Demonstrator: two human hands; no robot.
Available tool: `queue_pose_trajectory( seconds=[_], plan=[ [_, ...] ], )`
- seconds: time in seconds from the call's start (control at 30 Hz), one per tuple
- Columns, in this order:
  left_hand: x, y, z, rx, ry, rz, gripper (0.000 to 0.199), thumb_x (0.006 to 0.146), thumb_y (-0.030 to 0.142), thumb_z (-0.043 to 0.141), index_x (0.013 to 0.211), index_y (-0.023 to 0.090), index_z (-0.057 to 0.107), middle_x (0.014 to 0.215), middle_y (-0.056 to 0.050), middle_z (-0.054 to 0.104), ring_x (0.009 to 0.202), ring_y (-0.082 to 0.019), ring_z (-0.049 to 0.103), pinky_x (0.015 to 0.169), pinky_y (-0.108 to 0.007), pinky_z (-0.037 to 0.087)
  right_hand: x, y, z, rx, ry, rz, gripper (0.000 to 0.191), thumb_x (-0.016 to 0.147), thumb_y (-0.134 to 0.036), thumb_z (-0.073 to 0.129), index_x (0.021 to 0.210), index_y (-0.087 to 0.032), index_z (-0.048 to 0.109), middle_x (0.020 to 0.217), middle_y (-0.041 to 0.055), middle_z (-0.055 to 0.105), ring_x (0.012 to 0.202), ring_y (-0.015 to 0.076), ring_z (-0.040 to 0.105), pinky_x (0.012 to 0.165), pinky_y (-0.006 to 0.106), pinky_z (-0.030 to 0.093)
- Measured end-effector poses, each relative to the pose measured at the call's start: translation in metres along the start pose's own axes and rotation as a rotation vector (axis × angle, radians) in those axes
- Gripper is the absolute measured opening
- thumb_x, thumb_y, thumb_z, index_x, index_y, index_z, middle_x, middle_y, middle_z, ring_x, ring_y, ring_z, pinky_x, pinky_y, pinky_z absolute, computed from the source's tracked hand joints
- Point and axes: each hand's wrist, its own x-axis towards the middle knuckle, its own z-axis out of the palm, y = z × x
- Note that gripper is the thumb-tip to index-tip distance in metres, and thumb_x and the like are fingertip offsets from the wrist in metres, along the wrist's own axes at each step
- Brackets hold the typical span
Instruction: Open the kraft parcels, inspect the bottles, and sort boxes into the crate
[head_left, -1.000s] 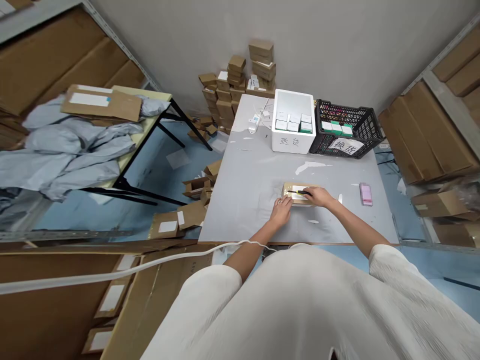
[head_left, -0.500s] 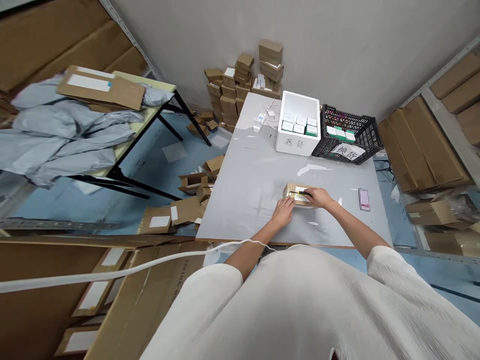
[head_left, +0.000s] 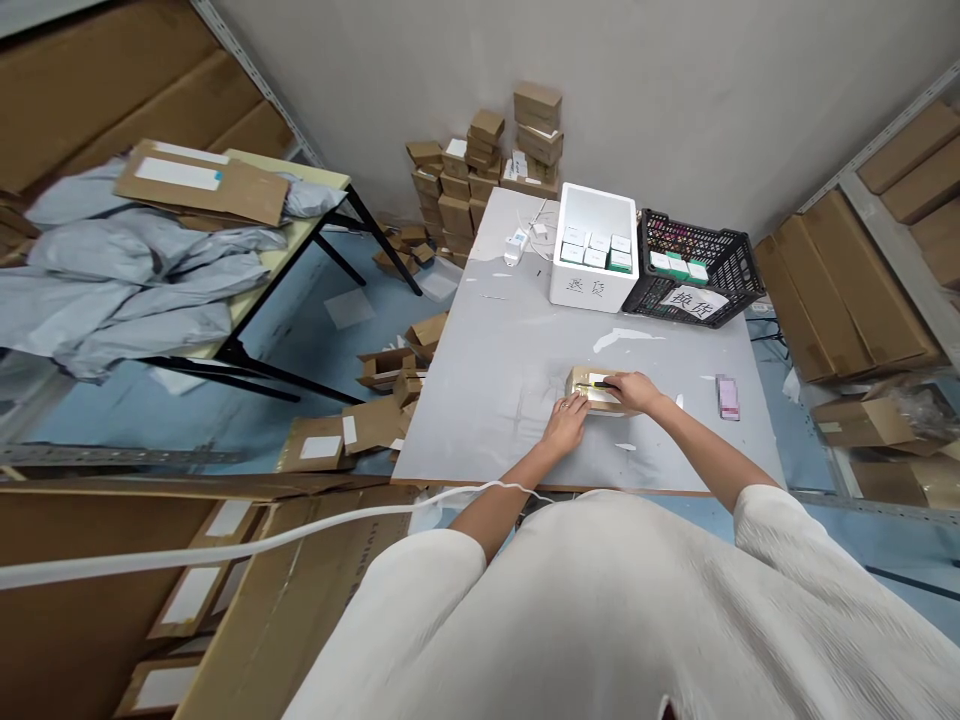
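Observation:
A small cardboard box (head_left: 597,404) with a white label and shiny tape lies on the grey table (head_left: 480,400) in front of me. My left hand (head_left: 568,420) grips its near left corner, fingers bent over the edge. Closed around a black and yellow box cutter (head_left: 598,384), my right hand (head_left: 634,391) is at the right end of the box. The cutter lies low along the top of the box, its tip pointing left towards my left fingers. How deep the blade sits, I cannot tell.
Behind the box stand a white foam bin (head_left: 592,290) and a black crate (head_left: 694,260), both with white-and-green boxes inside. A phone (head_left: 727,397) lies at the right. A white cable (head_left: 300,540) crosses at the front left. Cardboard boxes (head_left: 457,200) are stacked by the wall.
My right hand and the box cutter have shifted slightly left along the top of the box. The left hand holds its place, and the box stays put.

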Motion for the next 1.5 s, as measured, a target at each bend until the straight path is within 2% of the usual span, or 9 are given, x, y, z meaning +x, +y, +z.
queue_pose_trajectory(
  seconds=[0.4,0.7,0.87,1.13,1.3,1.5],
  plan=[
    [0.001,0.005,-0.007,0.051,-0.019,-0.017,0.075,0.089,0.008,0.059,0.162,0.025,0.052,0.163,-0.014,0.056,0.162,-0.032,0.039,0.132,-0.055,0.030,0.004,-0.008,-0.011,-0.096,-0.030,0.002,0.037,0.115,-0.034,0.043,0.138,-0.023,0.070,0.128,0.0145,0.077,0.108,0.0254,0.074,0.094,0.035,0.045],
    [0.000,0.006,-0.009,0.090,-0.041,-0.027,0.067,0.091,0.007,0.052,0.156,0.022,0.054,0.163,-0.014,0.056,0.162,-0.032,0.039,0.132,-0.057,0.029,-0.003,-0.008,-0.012,-0.090,-0.050,0.027,0.035,0.113,-0.031,0.045,0.135,-0.023,0.072,0.128,0.0148,0.077,0.109,0.0270,0.074,0.094,0.037,0.044],
    [-0.003,0.009,-0.010,0.104,-0.060,-0.033,0.069,0.091,0.008,0.052,0.158,0.022,0.052,0.164,-0.015,0.055,0.163,-0.033,0.037,0.132,-0.060,0.027,-0.009,-0.003,-0.011,-0.079,-0.046,0.027,0.035,0.113,-0.031,0.046,0.134,-0.025,0.073,0.128,0.0151,0.077,0.111,0.0275,0.074,0.094,0.036,0.043],
    [0.000,0.005,-0.003,0.100,-0.064,-0.057,0.079,0.087,0.008,0.054,0.164,0.025,0.045,0.164,-0.016,0.054,0.163,-0.034,0.036,0.132,-0.064,0.024,-0.025,0.021,-0.012,-0.063,-0.071,0.091,0.034,0.112,-0.027,0.047,0.129,-0.023,0.076,0.123,0.0166,0.079,0.105,0.0272,0.074,0.094,0.037,0.037],
    [0.000,0.007,-0.005,0.107,-0.073,-0.077,0.074,0.089,0.008,0.052,0.161,0.025,0.048,0.165,-0.016,0.054,0.163,-0.034,0.036,0.131,-0.063,0.024,-0.041,0.036,-0.005,-0.066,-0.088,0.123,0.038,0.110,-0.020,0.043,0.129,-0.021,0.075,0.122,0.0168,0.078,0.098,0.0264,0.074,0.093,0.038,0.034],
    [0.001,0.012,-0.005,0.138,-0.078,-0.110,0.077,0.089,0.007,0.052,0.164,0.026,0.045,0.164,-0.016,0.054,0.163,-0.035,0.036,0.129,-0.066,0.025,-0.062,0.064,0.000,-0.062,-0.060,0.145,0.037,0.110,-0.027,0.045,0.130,-0.023,0.076,0.121,0.0191,0.078,0.101,0.0286,0.074,0.096,0.041,0.032]
  ],
)
